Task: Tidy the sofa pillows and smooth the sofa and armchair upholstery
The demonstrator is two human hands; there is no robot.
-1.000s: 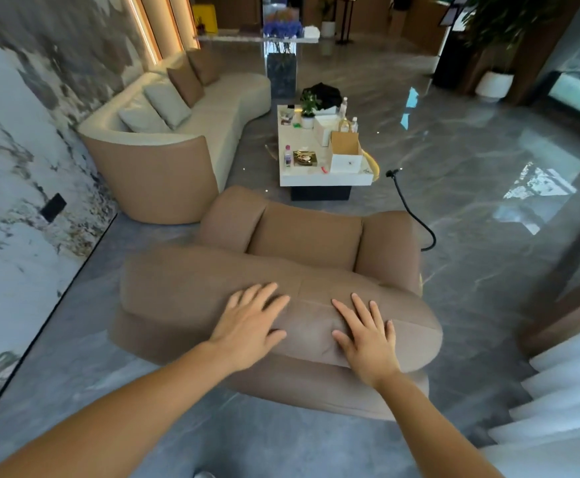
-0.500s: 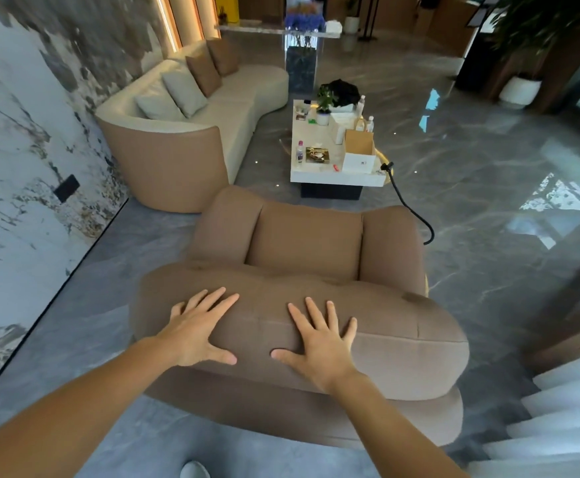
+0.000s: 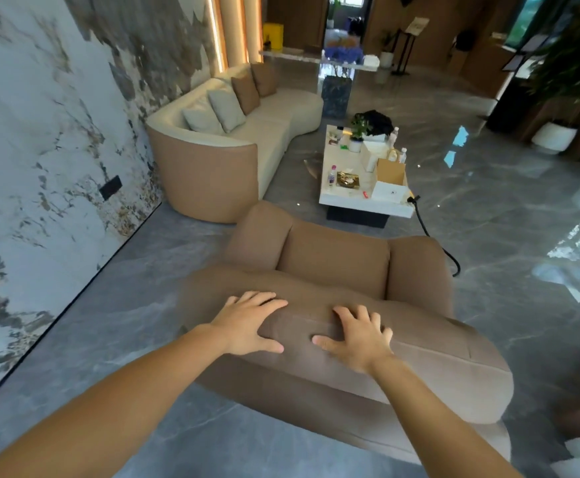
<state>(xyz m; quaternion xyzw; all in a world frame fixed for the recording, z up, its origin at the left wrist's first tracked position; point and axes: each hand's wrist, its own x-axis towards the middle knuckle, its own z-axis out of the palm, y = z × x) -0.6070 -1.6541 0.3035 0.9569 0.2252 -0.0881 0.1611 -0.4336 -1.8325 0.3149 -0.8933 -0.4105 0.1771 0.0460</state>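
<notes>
A tan armchair [image 3: 333,257] stands just in front of me, seen from behind. My left hand [image 3: 247,322] and my right hand [image 3: 357,336] lie flat on its padded backrest top [image 3: 437,343], fingers spread, holding nothing. The left hand rests near the backrest's left end, the right near its middle. Farther back on the left stands a curved cream sofa [image 3: 271,129] with a tan outer shell. Two grey pillows [image 3: 216,112] and two brown pillows [image 3: 254,86] lean against its back.
A white coffee table [image 3: 361,201] beyond the armchair carries bottles, a paper bag, boxes and a small plant. A black cable [image 3: 433,236] trails over the grey floor to its right. A marble wall [image 3: 40,150] runs along the left.
Both hands have slid leftward along the backrest top over the last second. My view has shifted, so the armchair now sits further right in the frame.
</notes>
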